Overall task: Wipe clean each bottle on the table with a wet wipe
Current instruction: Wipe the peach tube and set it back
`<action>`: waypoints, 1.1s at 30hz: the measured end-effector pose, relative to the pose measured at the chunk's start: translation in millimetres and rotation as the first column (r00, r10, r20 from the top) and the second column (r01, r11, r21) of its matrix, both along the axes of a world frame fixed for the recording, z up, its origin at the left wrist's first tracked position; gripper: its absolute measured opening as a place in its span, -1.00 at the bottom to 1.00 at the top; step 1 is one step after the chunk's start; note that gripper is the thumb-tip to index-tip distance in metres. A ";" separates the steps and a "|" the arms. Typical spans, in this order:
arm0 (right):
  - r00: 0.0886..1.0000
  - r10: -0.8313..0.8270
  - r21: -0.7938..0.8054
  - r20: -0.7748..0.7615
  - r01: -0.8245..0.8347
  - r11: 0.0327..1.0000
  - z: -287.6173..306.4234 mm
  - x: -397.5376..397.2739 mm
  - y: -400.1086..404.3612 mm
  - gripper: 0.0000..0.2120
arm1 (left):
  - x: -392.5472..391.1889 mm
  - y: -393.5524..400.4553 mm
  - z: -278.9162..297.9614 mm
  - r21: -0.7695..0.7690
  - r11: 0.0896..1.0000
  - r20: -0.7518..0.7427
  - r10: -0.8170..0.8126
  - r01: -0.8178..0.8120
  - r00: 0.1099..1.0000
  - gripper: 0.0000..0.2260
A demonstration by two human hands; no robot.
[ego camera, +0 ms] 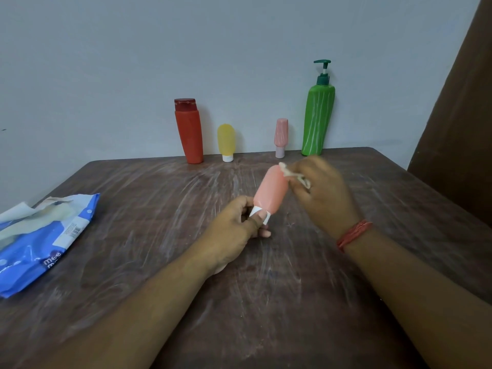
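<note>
Above a smeared brown table (159,235), salmon-pink bottle (270,191) pinched at its white cap by left hand (234,230), right hand (323,193) gripping, seemingly, a crumpled wipe (294,175) against its tip; four bottles along the wall, blue wipes pack (40,241) left

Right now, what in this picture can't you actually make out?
- Right hand: blurred in the head view, so how it grips the wet wipe is unclear.
- Wipes pack: cut off by the left edge; its label is incomplete.
- Peach bottle: its white cap is partly hidden by the left hand fingers.
- Red bottle: any label is too small to read.
</note>
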State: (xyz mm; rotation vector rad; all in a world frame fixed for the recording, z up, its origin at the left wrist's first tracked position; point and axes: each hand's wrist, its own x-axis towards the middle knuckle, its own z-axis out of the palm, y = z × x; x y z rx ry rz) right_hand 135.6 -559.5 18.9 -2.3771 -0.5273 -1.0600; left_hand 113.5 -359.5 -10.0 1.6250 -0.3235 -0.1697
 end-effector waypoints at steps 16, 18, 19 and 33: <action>0.992 0.108 -0.051 -0.059 -0.111 0.993 -11.7 -8.9 29.3 -0.92 | 4.1 6.3 3.1 -0.264 0.964 -0.113 0.005 -0.035 0.994 -0.78; 0.999 0.047 0.087 -0.008 -0.046 0.995 -4.7 -7.7 24.1 -0.93 | 2.4 4.8 3.2 -0.207 0.978 -0.095 -0.043 0.022 0.995 -0.77; 1.000 0.014 0.167 0.008 -0.015 0.986 -0.2 -8.2 20.0 -0.94 | 1.5 3.0 3.1 -0.174 0.983 -0.085 -0.067 0.051 0.994 -0.77; 0.999 -0.047 0.178 0.008 0.044 0.983 5.4 -4.6 7.3 -0.96 | 0.2 -1.2 1.8 0.014 0.999 -0.005 -0.052 0.052 0.999 -0.78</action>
